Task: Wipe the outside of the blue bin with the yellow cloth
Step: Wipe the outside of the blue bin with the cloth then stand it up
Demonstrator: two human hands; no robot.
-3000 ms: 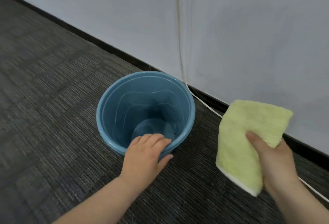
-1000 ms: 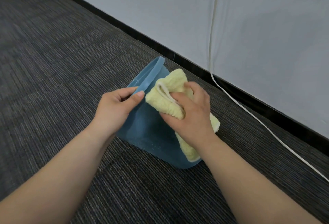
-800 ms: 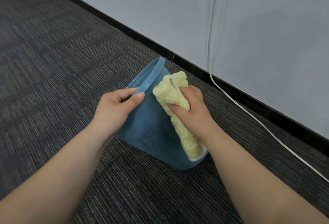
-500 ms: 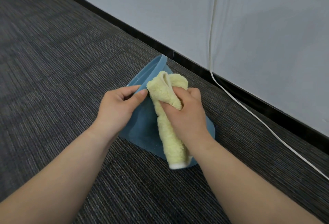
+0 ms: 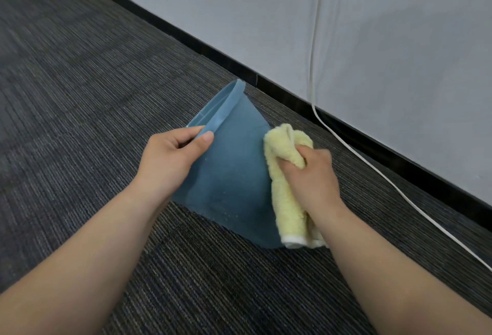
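Both your hands are working: your left hand is gripping the tilted blue bin by its rim. Your right hand is clutching the yellow cloth against the bin's right side.

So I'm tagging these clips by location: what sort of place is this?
Probably an office or similar commercial room: striped grey carpet, a black baseboard under a plain pale wall, and a white cable running down it.

Both forearms bare, reaching forward from the bottom corners. Left hand curled over the rim of the blue bin — thumb flat on the outer wall, fingers hooked inside (tips hidden). Right hand fisted around the bunched yellow cloth, knuckles up, pressing it to the bin's right side — wrist bent slightly down.
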